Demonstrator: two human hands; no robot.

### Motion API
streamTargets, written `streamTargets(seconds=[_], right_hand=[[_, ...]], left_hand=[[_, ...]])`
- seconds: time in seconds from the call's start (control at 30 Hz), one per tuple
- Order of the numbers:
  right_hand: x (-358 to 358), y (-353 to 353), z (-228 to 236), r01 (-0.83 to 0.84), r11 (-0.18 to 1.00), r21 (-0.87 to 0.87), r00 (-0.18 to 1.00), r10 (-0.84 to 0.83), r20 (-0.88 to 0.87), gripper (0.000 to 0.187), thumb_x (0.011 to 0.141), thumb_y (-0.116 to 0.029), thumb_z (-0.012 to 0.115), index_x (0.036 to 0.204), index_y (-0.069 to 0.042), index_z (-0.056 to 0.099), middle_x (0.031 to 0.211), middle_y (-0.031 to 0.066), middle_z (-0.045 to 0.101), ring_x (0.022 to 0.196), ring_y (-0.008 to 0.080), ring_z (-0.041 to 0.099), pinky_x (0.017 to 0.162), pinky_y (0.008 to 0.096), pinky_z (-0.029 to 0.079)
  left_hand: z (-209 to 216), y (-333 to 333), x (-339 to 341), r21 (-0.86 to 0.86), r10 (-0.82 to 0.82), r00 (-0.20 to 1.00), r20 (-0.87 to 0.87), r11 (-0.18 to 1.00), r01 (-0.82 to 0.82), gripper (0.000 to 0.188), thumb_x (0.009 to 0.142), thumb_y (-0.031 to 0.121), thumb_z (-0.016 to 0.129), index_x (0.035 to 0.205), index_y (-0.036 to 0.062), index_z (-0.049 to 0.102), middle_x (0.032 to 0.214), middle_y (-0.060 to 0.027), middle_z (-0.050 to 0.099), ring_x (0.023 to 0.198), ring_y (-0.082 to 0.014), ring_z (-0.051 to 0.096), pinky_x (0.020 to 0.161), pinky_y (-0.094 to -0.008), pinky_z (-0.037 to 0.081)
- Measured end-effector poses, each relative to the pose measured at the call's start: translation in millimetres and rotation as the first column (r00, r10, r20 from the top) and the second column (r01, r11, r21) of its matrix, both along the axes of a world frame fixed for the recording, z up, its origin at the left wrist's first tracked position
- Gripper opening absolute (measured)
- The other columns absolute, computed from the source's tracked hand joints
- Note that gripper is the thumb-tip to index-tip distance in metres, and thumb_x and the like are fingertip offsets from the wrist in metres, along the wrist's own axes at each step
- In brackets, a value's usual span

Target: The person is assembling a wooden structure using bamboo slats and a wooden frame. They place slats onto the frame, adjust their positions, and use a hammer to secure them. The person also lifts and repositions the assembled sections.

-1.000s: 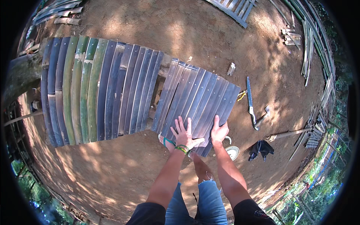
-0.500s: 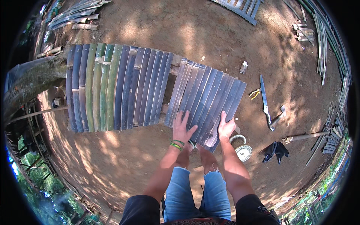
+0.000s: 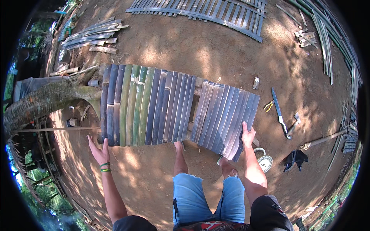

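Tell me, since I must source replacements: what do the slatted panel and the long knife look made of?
The slatted panel looks like split bamboo: curved, ridged strips, some green, most weathered dark. The long knife seems to be bare grey metal, with a pale handle of unclear material.

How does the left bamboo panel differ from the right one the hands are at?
The left panel is wider, with several green slats; the right panel is narrower, all dark grey, and skewed. The left hand hovers open by the left panel; the right hand grips the right panel's edge. Both are slatted bamboo.
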State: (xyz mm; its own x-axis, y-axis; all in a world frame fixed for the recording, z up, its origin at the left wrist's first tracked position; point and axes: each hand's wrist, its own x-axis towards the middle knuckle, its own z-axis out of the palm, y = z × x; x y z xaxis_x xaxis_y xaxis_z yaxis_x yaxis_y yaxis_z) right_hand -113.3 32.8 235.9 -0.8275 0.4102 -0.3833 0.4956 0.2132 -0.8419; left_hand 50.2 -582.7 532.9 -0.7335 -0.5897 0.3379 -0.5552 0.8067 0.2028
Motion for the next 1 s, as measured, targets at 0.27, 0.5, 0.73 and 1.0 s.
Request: streamTargets(seconds=[0.27,0.5,0.73,1.0], right_hand=[[1.6,-26.8,38.9,0.174,0.946,0.275,0.981,-0.192,0.039,0.056,0.090,-0.049,0.069,0.108,0.004,0.073,0.097,0.0145,0.075,0.090,0.0216,0.069,0.089,0.0338,0.049],[-22.9,-34.2,31.5,0.100,0.820,0.564,0.966,-0.216,0.143,0.065,0.088,-0.060,0.065,0.104,0.003,0.073,0.096,0.0226,0.073,0.094,0.0364,0.071,0.088,0.0436,0.051],[-54.5,-28.0,55.4,0.045,0.851,0.524,0.927,-0.231,0.295,0.072,0.081,-0.069,0.064,0.103,-0.001,0.074,0.096,0.0264,0.072,0.099,0.0409,0.069,0.088,0.0482,0.052],[-61.6,-39.6,54.4,0.003,0.796,0.605,0.866,-0.305,0.396,0.079,0.079,-0.073,0.062,0.100,0.003,0.073,0.097,0.0286,0.071,0.101,0.0421,0.068,0.090,0.0490,0.052]], left_hand=[[-42.5,-64.0,-90.5,0.492,-0.091,0.996,-0.016,0.866,0.087,0.034,0.093,0.023,0.071,0.114,-0.0028,0.063,0.090,-0.0114,0.071,0.080,-0.0114,0.062,0.075,-0.0304,0.052],[-43.4,-48.3,-113.4,0.491,-0.194,0.981,-0.011,0.853,0.174,0.034,0.095,0.020,0.069,0.116,-0.0057,0.062,0.096,-0.0092,0.071,0.086,-0.0111,0.062,0.079,-0.0285,0.052],[-20.1,-55.7,-172.1,0.523,-0.261,0.964,0.044,0.829,0.201,0.043,0.094,0.032,0.071,0.112,-0.0067,0.065,0.097,-0.0144,0.073,0.084,-0.0167,0.065,0.077,-0.0331,0.053],[-7.2,-54.5,-233.6,0.319,-0.275,0.933,0.234,0.928,0.193,0.058,0.091,0.045,0.070,0.111,-0.0091,0.065,0.094,-0.0216,0.072,0.081,-0.0253,0.068,0.077,-0.0393,0.052]])
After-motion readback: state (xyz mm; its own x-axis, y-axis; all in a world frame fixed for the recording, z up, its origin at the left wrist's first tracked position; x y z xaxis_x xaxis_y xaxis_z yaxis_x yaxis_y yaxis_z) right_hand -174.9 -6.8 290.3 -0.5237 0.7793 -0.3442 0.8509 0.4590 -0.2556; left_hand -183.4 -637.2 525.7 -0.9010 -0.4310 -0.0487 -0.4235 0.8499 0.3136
